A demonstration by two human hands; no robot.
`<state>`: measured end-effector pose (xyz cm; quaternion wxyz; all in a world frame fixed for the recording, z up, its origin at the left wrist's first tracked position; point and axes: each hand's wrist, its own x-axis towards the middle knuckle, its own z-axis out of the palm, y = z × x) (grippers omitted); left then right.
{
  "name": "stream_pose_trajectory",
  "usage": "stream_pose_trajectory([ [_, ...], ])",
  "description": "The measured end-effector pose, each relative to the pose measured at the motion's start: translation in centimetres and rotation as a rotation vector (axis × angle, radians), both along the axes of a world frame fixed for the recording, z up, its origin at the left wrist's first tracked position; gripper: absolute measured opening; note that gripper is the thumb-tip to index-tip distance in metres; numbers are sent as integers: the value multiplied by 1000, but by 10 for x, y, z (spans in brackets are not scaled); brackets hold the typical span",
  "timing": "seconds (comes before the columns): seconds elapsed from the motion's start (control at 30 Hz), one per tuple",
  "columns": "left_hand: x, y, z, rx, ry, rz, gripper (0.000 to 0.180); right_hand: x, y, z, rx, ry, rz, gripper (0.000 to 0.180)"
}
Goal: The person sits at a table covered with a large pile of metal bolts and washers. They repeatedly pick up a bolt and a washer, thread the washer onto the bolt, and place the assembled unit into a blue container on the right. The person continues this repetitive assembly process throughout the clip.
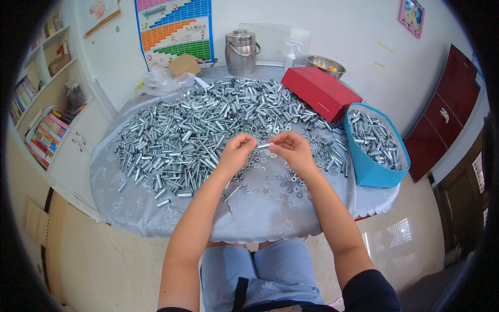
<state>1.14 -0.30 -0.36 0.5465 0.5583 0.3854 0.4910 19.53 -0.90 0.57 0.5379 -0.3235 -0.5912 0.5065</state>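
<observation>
Over the middle of a round table point(156, 218) covered in a pale cloth, my left hand point(236, 152) and my right hand point(291, 148) meet. Between their fingertips they pinch one small shiny metal sleeve point(262, 146), held level. A big heap of the same silvery metal sleeves point(197, 125) spreads across the table behind and to the left of my hands. Loose small washers point(280, 182) lie scattered on the cloth under and in front of my hands.
A blue container point(371, 171) with several sleeves stands at the table's right edge, a red box point(319, 91) behind it. At the back are a steel lidded pot point(241, 52), a spray bottle point(291, 54) and a metal bowl point(326, 65). Shelves with books point(44, 130) are left.
</observation>
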Motion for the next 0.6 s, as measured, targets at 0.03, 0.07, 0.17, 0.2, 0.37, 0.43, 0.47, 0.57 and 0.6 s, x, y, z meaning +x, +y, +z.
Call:
stream_pose_trajectory([
  [0.03,1,-1,0,-2,11,-23,17,-1,0,-1,-11,7,20,17],
  [0.07,3,-2,0,-60,-38,-41,22,-2,0,-3,-23,14,41,18],
  [0.17,7,-7,4,-170,-69,-66,37,-8,-2,-2,-32,9,70,19],
  [0.2,10,-11,5,-176,-6,-60,42,-10,-5,-1,-41,2,77,19],
  [0.37,19,-22,15,-280,8,-152,56,-15,-11,1,-4,-7,95,21],
  [0.43,20,-21,16,-286,39,-178,52,-16,-11,0,4,-7,104,20],
  [0.47,20,-22,18,-298,35,-185,52,-15,-11,-1,8,-8,108,20],
  [0.57,13,-20,18,-350,-37,-215,51,-18,-19,11,-26,29,103,19],
  [0.6,12,-19,18,-368,-72,-231,51,-17,-19,11,-25,28,101,19],
])
